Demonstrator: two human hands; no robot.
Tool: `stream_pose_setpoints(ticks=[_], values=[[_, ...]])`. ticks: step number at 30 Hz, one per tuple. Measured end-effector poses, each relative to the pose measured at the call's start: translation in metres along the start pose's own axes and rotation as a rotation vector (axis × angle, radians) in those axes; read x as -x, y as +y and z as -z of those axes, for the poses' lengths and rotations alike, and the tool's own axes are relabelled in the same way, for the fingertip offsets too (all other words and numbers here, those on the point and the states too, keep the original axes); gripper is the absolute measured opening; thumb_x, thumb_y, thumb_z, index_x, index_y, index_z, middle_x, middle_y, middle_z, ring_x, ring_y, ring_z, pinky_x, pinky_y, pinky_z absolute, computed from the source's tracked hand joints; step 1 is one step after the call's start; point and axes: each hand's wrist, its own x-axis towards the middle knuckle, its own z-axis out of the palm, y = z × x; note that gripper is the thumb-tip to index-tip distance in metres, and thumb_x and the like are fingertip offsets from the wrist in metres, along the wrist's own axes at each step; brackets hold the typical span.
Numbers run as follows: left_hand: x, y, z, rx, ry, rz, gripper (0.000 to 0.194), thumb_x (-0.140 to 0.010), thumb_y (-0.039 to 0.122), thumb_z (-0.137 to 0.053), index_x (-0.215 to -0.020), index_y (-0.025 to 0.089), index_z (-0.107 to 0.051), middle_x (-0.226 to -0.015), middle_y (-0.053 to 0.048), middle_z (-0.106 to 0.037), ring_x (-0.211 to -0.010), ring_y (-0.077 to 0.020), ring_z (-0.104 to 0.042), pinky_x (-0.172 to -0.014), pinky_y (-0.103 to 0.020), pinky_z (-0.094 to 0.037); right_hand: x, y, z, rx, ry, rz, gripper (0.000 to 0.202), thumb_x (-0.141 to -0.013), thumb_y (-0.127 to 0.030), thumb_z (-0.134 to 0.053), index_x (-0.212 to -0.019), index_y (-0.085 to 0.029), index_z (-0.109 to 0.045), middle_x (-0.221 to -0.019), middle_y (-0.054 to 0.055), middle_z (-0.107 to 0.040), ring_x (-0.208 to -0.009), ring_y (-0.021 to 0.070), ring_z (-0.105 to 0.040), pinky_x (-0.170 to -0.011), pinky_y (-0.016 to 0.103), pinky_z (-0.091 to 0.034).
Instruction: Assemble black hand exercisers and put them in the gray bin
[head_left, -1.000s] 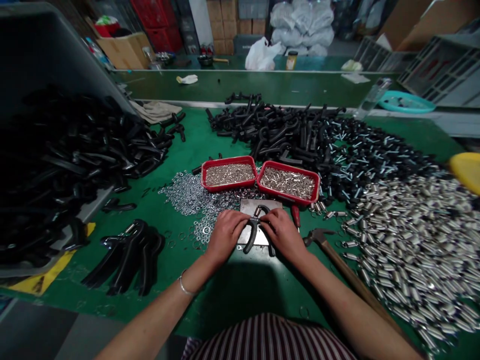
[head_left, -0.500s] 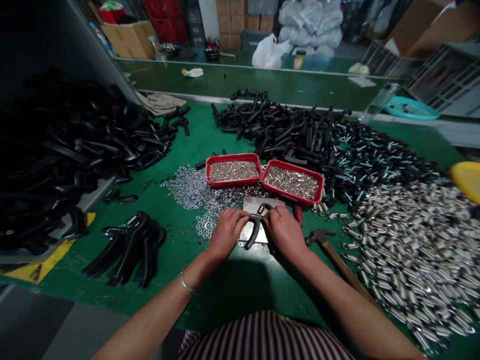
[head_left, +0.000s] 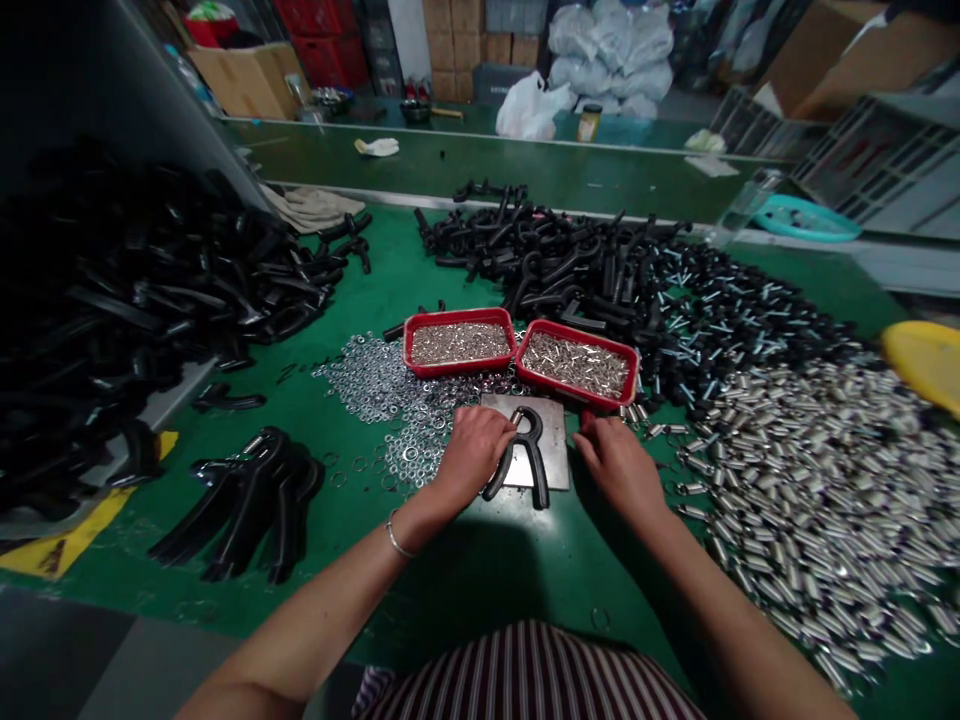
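Observation:
A black clamp [head_left: 537, 462] with two curved legs and a small spring at its upper left rests over a square metal plate [head_left: 556, 430]. My left hand [head_left: 474, 452] grips the clamp's left side, fingers closed on it. To the right of the plate, my right hand [head_left: 616, 462] is off the clamp, at the lower end of a small red object [head_left: 586, 419]. Its thumb is apart from the other fingers; whether it grips the red object is hidden. Just beyond the plate sit a red tray of tiny metal parts [head_left: 459, 342] and a red tray of pins [head_left: 576, 363].
Washers [head_left: 367, 380] lie left of the plate, springs [head_left: 832, 500] at the right. Black parts are heaped at left [head_left: 150, 280] and behind the trays [head_left: 555, 250]. Several assembled clamps [head_left: 251, 500] lie at front left. A yellow dish [head_left: 926, 358] stands far right.
My right hand has let go of the clamp and moved right to the red object. The clamp's legs now show more fully, with my left hand still on it. The view has shifted slightly.

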Motion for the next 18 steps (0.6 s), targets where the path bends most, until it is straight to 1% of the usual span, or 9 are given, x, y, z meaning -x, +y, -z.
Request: stream_pose_setpoints(ticks=[1, 3, 6, 9, 11, 13, 14, 16, 18], values=[[0.0, 0.0, -0.001, -0.015, 0.006, -0.014, 0.02, -0.099, 0.03, -0.052, -0.096, 0.017, -0.067, -0.097, -0.006, -0.068, -0.097, -0.0229, -0.056, -0.09, -0.041, -0.038, 0.002, 0.0, -0.002, 0.075, 0.026, -0.028, 0.02, -0.098, -0.037, -0.05, -0.1, -0.018, -0.058, -0.101, 0.012, -0.065, -0.093, 0.0259, -0.062, -0.074, 0.032, -0.044], [0.001, 0.0, -0.002, -0.048, 0.021, -0.05, 0.021, -0.1, 0.03, -0.051, -0.097, 0.017, -0.067, -0.098, -0.007, -0.068, -0.096, -0.0228, -0.056, -0.088, -0.04, -0.038, 0.002, -0.002, -0.005, 0.175, 0.043, -0.078, 0.021, -0.096, -0.035, -0.053, -0.106, -0.017, -0.053, -0.104, 0.015, -0.065, -0.094, 0.0273, -0.063, -0.071, 0.032, -0.044], [0.002, -0.002, -0.005, -0.124, 0.038, -0.13, 0.021, -0.1, 0.027, -0.049, -0.097, 0.016, -0.067, -0.098, -0.007, -0.068, -0.093, -0.0223, -0.056, -0.085, -0.039, -0.039, 0.0, -0.002, -0.008, 0.216, -0.024, -0.111, 0.025, -0.095, -0.033, -0.057, -0.11, -0.016, -0.049, -0.097, 0.015, -0.067, -0.086, 0.028, -0.066, -0.066, 0.032, -0.043], [0.001, -0.005, -0.006, -0.223, 0.035, -0.238, 0.02, -0.1, 0.022, -0.048, -0.098, 0.014, -0.066, -0.097, -0.009, -0.067, -0.091, -0.0229, -0.055, -0.082, -0.039, -0.039, -0.003, 0.001, -0.008, 0.153, -0.093, -0.124, 0.028, -0.095, -0.028, -0.054, -0.116, -0.014, -0.046, -0.094, 0.016, -0.07, -0.082, 0.0288, -0.068, -0.064, 0.032, -0.043], [0.0, -0.008, -0.006, -0.273, 0.017, -0.299, 0.021, -0.1, 0.02, -0.047, -0.099, 0.014, -0.067, -0.096, -0.009, -0.067, -0.09, -0.0233, -0.055, -0.081, -0.039, -0.039, -0.003, 0.003, -0.004, 0.011, -0.097, -0.088, 0.037, -0.094, -0.027, -0.054, -0.126, -0.013, -0.043, -0.099, 0.015, -0.07, -0.084, 0.0283, -0.068, -0.067, 0.034, -0.046], [-0.003, -0.01, -0.004, -0.302, 0.001, -0.341, 0.023, -0.1, 0.02, -0.045, -0.1, 0.014, -0.067, -0.094, -0.008, -0.066, -0.089, -0.0231, -0.055, -0.081, -0.039, -0.04, -0.002, 0.003, 0.004, -0.206, -0.078, -0.036, 0.046, -0.092, -0.029, -0.056, -0.133, -0.016, -0.041, -0.102, 0.013, -0.069, -0.085, 0.0265, -0.067, -0.073, 0.035, -0.049], [-0.004, -0.011, -0.003, -0.307, -0.005, -0.356, 0.024, -0.101, 0.021, -0.044, -0.1, 0.014, -0.067, -0.093, -0.008, -0.066, -0.088, -0.0229, -0.055, -0.08, -0.039, -0.04, -0.002, 0.002, 0.008, -0.328, -0.066, -0.018, 0.045, -0.091, -0.032, -0.058, -0.131, -0.017, -0.043, -0.1, 0.011, -0.069, -0.084, 0.0253, -0.067, -0.074, 0.036, -0.05], [-0.005, -0.013, -0.001, -0.305, -0.009, -0.375, 0.027, -0.102, 0.021, -0.041, -0.1, 0.014, -0.068, -0.092, -0.008, -0.066, -0.087, -0.0223, -0.054, -0.079, -0.038, -0.041, -0.004, -0.004, 0.015, -0.587, -0.051, -0.02, 0.035, -0.09, -0.039, -0.059, -0.119, -0.02, -0.051, -0.091, 0.006, -0.068, -0.078, 0.023, -0.067, -0.072, 0.036, -0.053], [-0.006, -0.014, 0.0, -0.288, -0.011, -0.383, 0.029, -0.102, 0.021, -0.04, -0.099, 0.014, -0.068, -0.091, -0.008, -0.065, -0.087, -0.0219, -0.055, -0.079, -0.037, -0.041, -0.007, -0.013, 0.017, -0.835, -0.023, -0.044, 0.027, -0.092, -0.045, -0.057, -0.105, -0.023, -0.051, -0.086, 0.004, -0.068, -0.072, 0.0213, -0.067, -0.068, 0.035, -0.055]])
